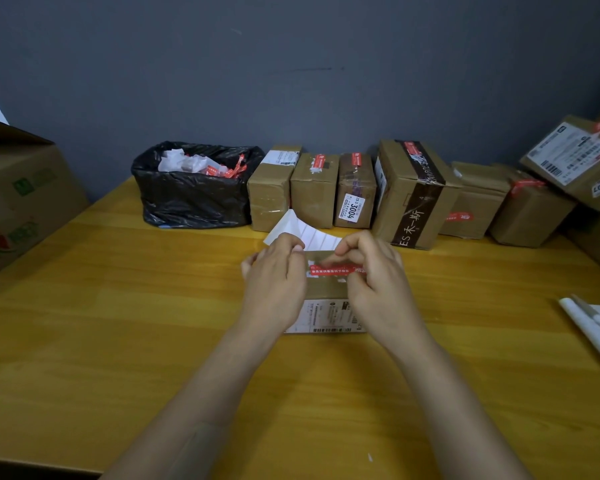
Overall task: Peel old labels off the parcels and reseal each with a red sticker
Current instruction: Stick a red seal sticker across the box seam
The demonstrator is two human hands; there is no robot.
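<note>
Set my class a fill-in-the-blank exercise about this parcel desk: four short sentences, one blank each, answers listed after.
1. The sticker that the right hand pinches on the nearest parcel is ___.
2. The left hand holds a ___ sheet behind that parcel.
3. Crumpled paper scraps sit in a ___ bag at the back left.
4. A label on one back-row parcel reads ___.
Answers: red; white; black; 3004.

Head view, down over table (118, 341)
</note>
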